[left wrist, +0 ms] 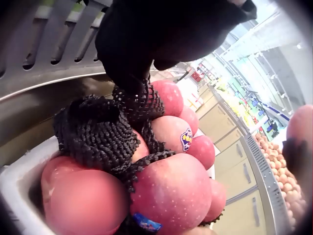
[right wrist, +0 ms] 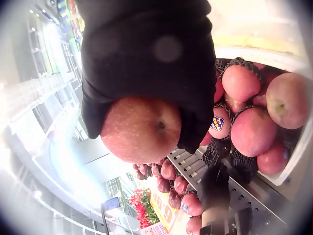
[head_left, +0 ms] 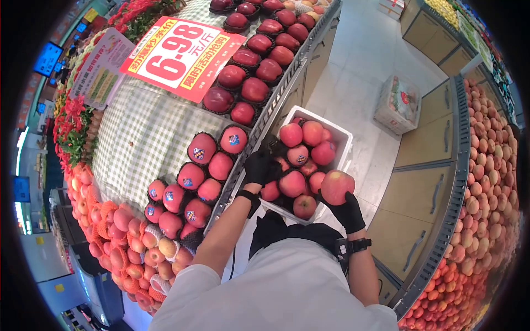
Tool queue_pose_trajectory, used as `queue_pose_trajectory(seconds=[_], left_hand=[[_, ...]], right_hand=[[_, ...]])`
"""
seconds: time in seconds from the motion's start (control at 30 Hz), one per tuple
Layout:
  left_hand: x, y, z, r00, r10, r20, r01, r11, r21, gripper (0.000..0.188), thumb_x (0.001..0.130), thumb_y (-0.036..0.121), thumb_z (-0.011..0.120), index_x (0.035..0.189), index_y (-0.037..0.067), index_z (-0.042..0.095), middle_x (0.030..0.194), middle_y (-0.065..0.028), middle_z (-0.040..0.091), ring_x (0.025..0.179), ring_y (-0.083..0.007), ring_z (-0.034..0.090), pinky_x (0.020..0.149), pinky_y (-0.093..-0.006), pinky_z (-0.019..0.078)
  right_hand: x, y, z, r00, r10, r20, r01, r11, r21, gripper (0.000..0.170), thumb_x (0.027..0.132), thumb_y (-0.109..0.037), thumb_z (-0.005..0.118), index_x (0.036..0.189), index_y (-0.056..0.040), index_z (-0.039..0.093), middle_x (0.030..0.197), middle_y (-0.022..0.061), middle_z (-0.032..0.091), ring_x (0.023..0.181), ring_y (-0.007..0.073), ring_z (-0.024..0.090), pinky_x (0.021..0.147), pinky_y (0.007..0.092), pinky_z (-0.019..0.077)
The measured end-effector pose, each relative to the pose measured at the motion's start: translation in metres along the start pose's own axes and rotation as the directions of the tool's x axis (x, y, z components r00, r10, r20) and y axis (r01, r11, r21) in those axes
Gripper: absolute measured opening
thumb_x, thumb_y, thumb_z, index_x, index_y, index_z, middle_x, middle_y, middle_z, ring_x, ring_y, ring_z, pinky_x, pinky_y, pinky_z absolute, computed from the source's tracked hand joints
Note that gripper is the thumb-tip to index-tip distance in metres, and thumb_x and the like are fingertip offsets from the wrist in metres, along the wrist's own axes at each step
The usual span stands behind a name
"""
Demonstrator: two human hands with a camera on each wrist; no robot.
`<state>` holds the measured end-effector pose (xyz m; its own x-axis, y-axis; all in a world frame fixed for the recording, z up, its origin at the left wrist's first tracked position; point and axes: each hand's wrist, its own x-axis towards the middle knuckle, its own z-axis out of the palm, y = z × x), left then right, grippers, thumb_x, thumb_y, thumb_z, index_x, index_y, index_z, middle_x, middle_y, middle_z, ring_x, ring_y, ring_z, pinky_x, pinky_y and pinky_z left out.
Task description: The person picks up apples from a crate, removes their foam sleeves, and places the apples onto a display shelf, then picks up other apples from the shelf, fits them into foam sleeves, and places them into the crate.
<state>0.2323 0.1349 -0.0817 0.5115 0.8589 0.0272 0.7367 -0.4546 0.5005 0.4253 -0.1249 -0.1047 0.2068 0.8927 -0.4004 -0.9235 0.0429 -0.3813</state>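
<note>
The black-gloved right hand (head_left: 346, 212) grips a large pink-red apple (head_left: 338, 187) above the near right corner of a white foam box (head_left: 345, 138). In the right wrist view that apple (right wrist: 141, 129) sits in the curled fingers of the hand (right wrist: 146, 58). The gloved left hand (head_left: 261, 167) is over the box's left side. In the left wrist view its fingertips pinch a black foam net (left wrist: 139, 103), beside another crumpled net (left wrist: 95, 134). Apples (left wrist: 171, 193) fill the box, some with blue stickers.
A display stand to the left holds rows of apples (head_left: 190, 175) on checked cloth (head_left: 143, 132), with a price sign (head_left: 179, 58). A slotted metal rail (head_left: 287, 83) edges it. At right are cabinets (head_left: 414, 220) under heaped fruit (head_left: 480, 165); another foam box (head_left: 397, 105) stands on the floor.
</note>
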Motion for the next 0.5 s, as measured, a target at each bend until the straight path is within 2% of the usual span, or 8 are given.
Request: queue_pose_trajectory(seconds=[0.07,0.13,0.23,0.33,0.43,0.5], left_hand=[[-0.006,0.001,-0.005,0.996,-0.032,-0.081,0.032,0.999,-0.007,0.038,0.090,0.040,0.062,0.085,0.005,0.074,0.073,-0.0190,0.068,0.071,-0.0389,0.067,0.065,-0.0460,0.0515],[-0.013,-0.003,-0.003,0.994,-0.052,-0.100,0.048,0.998,-0.047,0.036,0.088,0.039,0.063,0.084,0.005,0.073,0.073,-0.0184,0.068,0.068,-0.0386,0.067,0.065,-0.0461,0.0514],[-0.016,-0.015,0.014,0.965,-0.110,-0.238,0.097,0.993,-0.068,0.029,0.084,0.034,0.067,0.085,0.006,0.073,0.076,-0.0187,0.069,0.073,-0.0374,0.068,0.066,-0.0449,0.0518],[-0.025,0.001,-0.007,0.976,-0.133,-0.173,0.119,0.989,-0.088,0.018,0.080,0.024,0.070,0.085,0.007,0.073,0.081,-0.0177,0.070,0.078,-0.0339,0.069,0.067,-0.0419,0.0530],[-0.039,0.013,-0.021,0.987,-0.111,-0.115,0.075,0.958,-0.277,0.016,0.078,0.015,0.070,0.091,0.007,0.073,0.086,-0.0167,0.071,0.082,-0.0312,0.070,0.071,-0.0392,0.0542],[-0.053,0.033,-0.038,0.988,-0.107,-0.112,0.043,0.882,-0.469,0.016,0.077,0.016,0.071,0.090,0.007,0.073,0.081,-0.0153,0.070,0.080,-0.0323,0.069,0.069,-0.0401,0.0534]], right_hand=[[0.005,-0.001,0.005,1.000,0.012,0.012,-0.012,1.000,-0.001,0.094,0.080,-0.031,0.076,0.149,0.0034,0.023,0.147,0.0256,0.037,0.137,0.0415,0.038,0.118,0.0534,0.0291],[0.007,-0.002,0.015,1.000,0.027,0.014,-0.026,1.000,-0.016,0.090,0.082,-0.029,0.075,0.148,0.0038,0.024,0.146,0.0251,0.038,0.136,0.0400,0.040,0.118,0.0519,0.0306],[0.015,-0.003,0.018,0.996,0.062,0.058,-0.062,0.998,0.001,0.077,0.084,-0.026,0.076,0.144,0.0010,0.036,0.139,0.0173,0.049,0.129,0.0323,0.049,0.111,0.0452,0.0412],[0.016,-0.006,0.025,0.993,0.068,0.100,-0.069,0.998,0.004,0.074,0.085,-0.026,0.074,0.142,0.0019,0.037,0.138,0.0178,0.050,0.126,0.0326,0.052,0.110,0.0449,0.0428],[0.012,-0.011,0.050,0.989,-0.005,0.151,0.020,0.995,-0.097,0.074,0.086,-0.026,0.074,0.143,0.0024,0.036,0.138,0.0182,0.049,0.126,0.0327,0.052,0.108,0.0450,0.0443],[0.007,-0.011,0.068,0.988,0.061,0.140,-0.063,0.998,0.006,0.076,0.086,-0.027,0.074,0.143,0.0019,0.035,0.137,0.0180,0.049,0.125,0.0319,0.053,0.107,0.0448,0.0460]])
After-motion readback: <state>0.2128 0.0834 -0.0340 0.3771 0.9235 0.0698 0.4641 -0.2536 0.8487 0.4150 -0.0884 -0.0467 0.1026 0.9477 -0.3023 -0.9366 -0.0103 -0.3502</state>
